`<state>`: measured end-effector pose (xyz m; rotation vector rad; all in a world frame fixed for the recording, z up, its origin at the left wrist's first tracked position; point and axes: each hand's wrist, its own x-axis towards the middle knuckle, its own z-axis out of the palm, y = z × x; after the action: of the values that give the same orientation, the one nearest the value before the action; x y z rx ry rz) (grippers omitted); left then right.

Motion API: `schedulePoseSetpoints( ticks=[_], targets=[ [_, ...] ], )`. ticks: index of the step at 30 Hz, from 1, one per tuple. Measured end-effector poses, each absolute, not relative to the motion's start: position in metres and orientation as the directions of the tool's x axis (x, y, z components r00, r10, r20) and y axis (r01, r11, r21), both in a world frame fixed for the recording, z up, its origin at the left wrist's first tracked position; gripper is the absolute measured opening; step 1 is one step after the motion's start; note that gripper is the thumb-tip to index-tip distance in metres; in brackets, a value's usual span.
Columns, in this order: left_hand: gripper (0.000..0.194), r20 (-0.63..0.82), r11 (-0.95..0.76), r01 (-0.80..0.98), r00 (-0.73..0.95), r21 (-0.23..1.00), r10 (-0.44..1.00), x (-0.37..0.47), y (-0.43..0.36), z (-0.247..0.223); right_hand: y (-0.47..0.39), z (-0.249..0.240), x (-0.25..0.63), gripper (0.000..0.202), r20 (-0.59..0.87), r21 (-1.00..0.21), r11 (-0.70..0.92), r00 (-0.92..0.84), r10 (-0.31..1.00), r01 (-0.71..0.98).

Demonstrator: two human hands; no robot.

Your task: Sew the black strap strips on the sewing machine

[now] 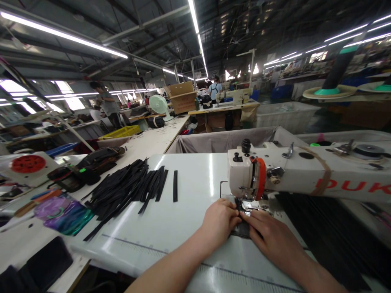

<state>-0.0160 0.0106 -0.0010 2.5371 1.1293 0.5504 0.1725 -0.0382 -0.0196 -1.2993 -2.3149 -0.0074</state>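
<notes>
dark piece under both hands at the sewing machine

work spot: right end of a pale tabletop, by the needle end of a white sewing machine with an orange guard. a small dark piece lies flat on the table, just in front of the metal presser foot area, its far part close in beneath the machine head.

left hand: at the piece's left side, fingers bent, tips bearing down on its far part. right hand: at the right side, fingers reaching forward and inward, tips on the piece. fingertips of the two hands nearly meet over it; its near end shows between them, toward the wearer. both hands steady it against the table; whether either one pinches it, cannot tell.

left of the hands, well apart: one black strip alone, then a loose heap of black strips beside it. right of the right hand, below the machine arm: long black material laid out in lengths. printed ruler scale along the table's near side, passing under the left forearm. far left, a shiny purple and teal pouch.
</notes>
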Motion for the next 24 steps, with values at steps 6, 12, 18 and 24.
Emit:
schedulePoseSetpoints(
  ticks=[6, 12, 18, 24],
  targets=[
    [0.006, 0.233, -0.636, 0.618, 0.607, 0.461, 0.76, -0.019, 0.011, -0.003, -0.043, -0.019, 0.173, 0.031, 0.445, -0.267, 0.568, -0.423, 0.789, 0.778],
    [0.009, 0.248, -0.655, 0.623, 0.616, 0.428, 0.748, -0.019, 0.008, -0.003, -0.043, -0.019, 0.171, 0.03, 0.446, -0.259, 0.55, -0.406, 0.797, 0.794],
    [0.015, 0.278, -0.67, 0.654, 0.61, 0.351, 0.742, -0.013, 0.008, -0.004, -0.04, -0.016, 0.169, 0.033, 0.412, -0.257, 0.526, -0.4, 0.819, 0.811],
    [0.022, 0.289, -0.684, 0.674, 0.62, 0.279, 0.729, -0.008, 0.011, -0.004, -0.037, -0.018, 0.167, 0.034, 0.383, -0.23, 0.497, -0.392, 0.836, 0.837]
  ],
)
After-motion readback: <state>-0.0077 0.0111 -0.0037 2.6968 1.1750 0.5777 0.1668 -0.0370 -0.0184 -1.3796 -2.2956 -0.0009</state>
